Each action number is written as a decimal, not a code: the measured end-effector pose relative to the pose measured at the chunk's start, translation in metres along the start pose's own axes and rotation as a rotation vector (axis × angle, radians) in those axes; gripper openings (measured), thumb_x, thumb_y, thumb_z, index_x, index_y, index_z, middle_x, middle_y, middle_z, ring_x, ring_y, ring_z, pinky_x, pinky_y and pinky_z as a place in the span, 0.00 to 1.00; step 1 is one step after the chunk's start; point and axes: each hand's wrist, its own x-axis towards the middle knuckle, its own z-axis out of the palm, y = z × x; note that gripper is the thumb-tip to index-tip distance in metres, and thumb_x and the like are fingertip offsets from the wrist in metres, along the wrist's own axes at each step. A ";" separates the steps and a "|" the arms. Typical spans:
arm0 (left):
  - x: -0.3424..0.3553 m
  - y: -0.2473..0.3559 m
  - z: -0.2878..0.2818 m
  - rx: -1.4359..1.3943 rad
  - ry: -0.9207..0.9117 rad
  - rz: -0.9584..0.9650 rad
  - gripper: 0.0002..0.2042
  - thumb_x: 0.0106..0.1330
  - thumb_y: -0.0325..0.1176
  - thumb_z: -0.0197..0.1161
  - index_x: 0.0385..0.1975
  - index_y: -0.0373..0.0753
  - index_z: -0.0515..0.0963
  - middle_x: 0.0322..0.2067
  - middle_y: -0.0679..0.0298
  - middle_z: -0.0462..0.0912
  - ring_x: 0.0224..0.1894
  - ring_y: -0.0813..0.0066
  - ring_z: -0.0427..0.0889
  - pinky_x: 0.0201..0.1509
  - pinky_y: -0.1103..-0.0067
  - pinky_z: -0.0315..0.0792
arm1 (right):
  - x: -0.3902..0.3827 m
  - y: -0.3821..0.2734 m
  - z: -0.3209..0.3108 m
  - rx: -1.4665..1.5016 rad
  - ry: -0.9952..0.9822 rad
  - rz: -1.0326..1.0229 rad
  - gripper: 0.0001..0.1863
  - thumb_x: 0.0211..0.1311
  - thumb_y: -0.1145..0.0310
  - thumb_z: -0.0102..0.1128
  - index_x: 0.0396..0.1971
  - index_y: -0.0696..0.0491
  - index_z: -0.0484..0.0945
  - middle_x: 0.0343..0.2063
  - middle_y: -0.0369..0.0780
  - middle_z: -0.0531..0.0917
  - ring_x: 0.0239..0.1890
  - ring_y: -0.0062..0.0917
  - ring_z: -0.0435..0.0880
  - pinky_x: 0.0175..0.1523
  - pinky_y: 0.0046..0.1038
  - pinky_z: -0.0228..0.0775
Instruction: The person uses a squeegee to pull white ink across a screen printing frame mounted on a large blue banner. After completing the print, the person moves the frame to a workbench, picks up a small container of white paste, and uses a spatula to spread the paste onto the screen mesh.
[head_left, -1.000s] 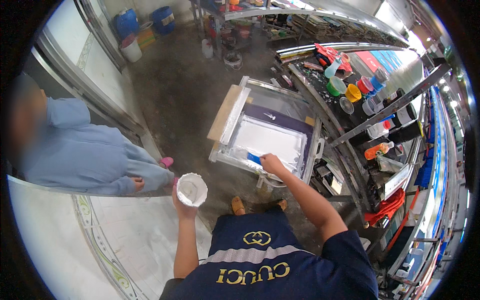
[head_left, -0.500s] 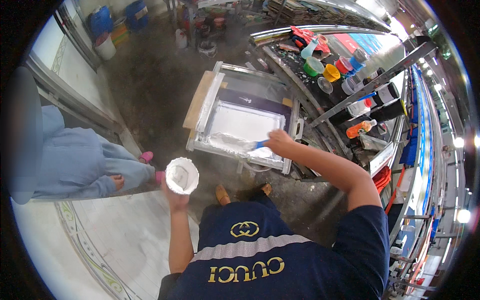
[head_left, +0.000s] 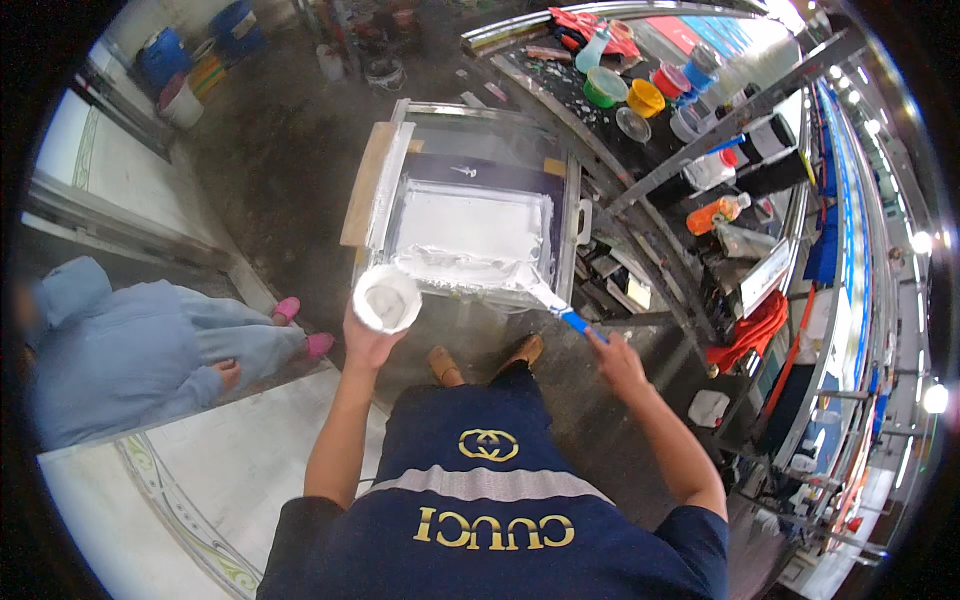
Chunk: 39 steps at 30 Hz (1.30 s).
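Observation:
My left hand (head_left: 368, 345) is closed around a white tub (head_left: 387, 300), tilted so its mouth shows white paste coating the inside. The tub hangs over the near left corner of a screen printing frame (head_left: 392, 160). White paste (head_left: 470, 225) covers a rectangle of the mesh and lies thicker along its near side. To the right, my right hand (head_left: 618, 362) grips a spatula (head_left: 575, 321) by its blue handle. Its blade is smeared white and points at the frame's near right corner; I cannot tell whether the tip touches the paste.
A person in light blue clothes (head_left: 130, 340) sits at the left by a white patterned panel (head_left: 290, 450). On the dark bench (head_left: 560, 90) at upper right stand several open tubs, with an orange bottle (head_left: 715, 214) nearer. Blue drums (head_left: 165, 58) stand far left.
The spatula has drawn back from the frame toward me and to the right, its whitened blade now showing. The tub has moved up and right, over the frame's near corner. The view has shifted.

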 end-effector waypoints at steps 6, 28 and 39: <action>0.063 0.007 0.044 -0.056 0.035 -0.030 0.27 0.70 0.53 0.50 0.60 0.38 0.69 0.58 0.55 0.73 0.60 0.57 0.73 0.66 0.58 0.65 | 0.000 -0.077 -0.171 0.125 0.060 -0.112 0.22 0.67 0.66 0.49 0.61 0.40 0.70 0.26 0.44 0.74 0.28 0.40 0.78 0.34 0.40 0.71; 0.062 0.080 0.134 0.171 -0.213 0.221 0.28 0.67 0.47 0.50 0.64 0.39 0.63 0.51 0.55 0.77 0.53 0.62 0.78 0.59 0.67 0.71 | 0.078 -0.165 -0.190 0.392 0.343 -0.434 0.17 0.68 0.66 0.50 0.55 0.51 0.75 0.17 0.52 0.78 0.16 0.38 0.80 0.24 0.39 0.72; 0.095 0.013 0.020 0.475 0.093 0.576 0.27 0.63 0.56 0.54 0.57 0.45 0.73 0.55 0.63 0.76 0.56 0.65 0.76 0.58 0.60 0.71 | 0.063 -0.150 -0.083 1.927 -0.359 0.318 0.21 0.72 0.59 0.49 0.61 0.51 0.70 0.17 0.26 0.66 0.16 0.09 0.60 0.21 0.14 0.52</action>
